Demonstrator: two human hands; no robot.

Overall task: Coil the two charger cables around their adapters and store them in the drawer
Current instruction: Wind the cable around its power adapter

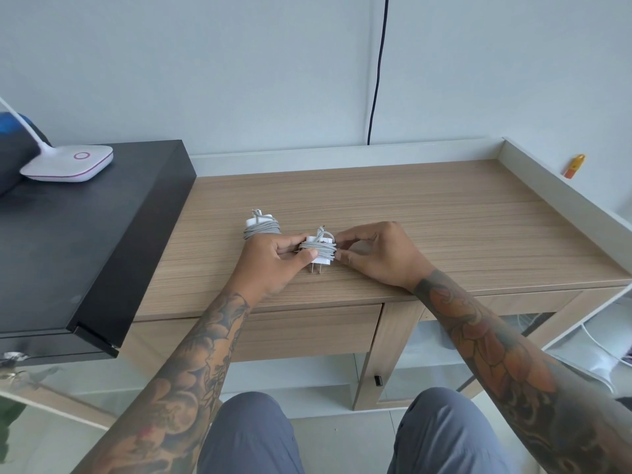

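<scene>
wooden desk [444,213] | two coiled chargers: far charger [261,224], near charger [318,250] | left hand [270,261], right hand [379,256] both grip near charger

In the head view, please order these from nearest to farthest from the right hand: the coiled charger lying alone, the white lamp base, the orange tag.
1. coiled charger lying alone, left of the right hand
2. orange tag, far right, on the desk's raised edge
3. white lamp base, far left, on the black cabinet

The setting appeared to be a room in a home: a light wood-grain desk [444,213] with a closed drawer [307,331] stood against a plain pale wall [239,63], while a white desk-lamp base [68,163] sat on a black cabinet [92,234] at left of frame.
</scene>
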